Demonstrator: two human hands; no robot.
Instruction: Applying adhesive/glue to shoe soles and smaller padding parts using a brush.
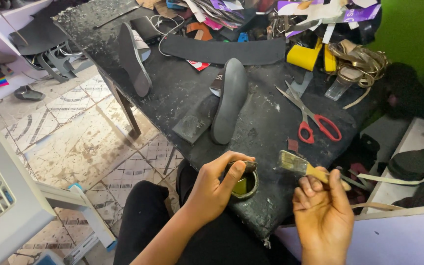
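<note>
My left hand (215, 184) grips a small round tin of yellowish glue (246, 184) at the near edge of the black worktable (182, 93). In my right hand (320, 208) is a flat brush with a wooden handle (303, 168), its bristles pointing left just above and to the right of the tin. A dark shoe sole (229, 100) lies sole-up in the table's middle, beside a flat black piece (195, 122). A second sole (133, 59) lies at the table's left edge.
Red-handled scissors (310, 118) lie right of the middle sole. A long black strip (222, 50), yellow pieces (304, 56), gold straps (361, 61) and paper scraps crowd the back. A white machine (1, 196) stands at left over the tiled floor. More soles (413, 164) rest at right.
</note>
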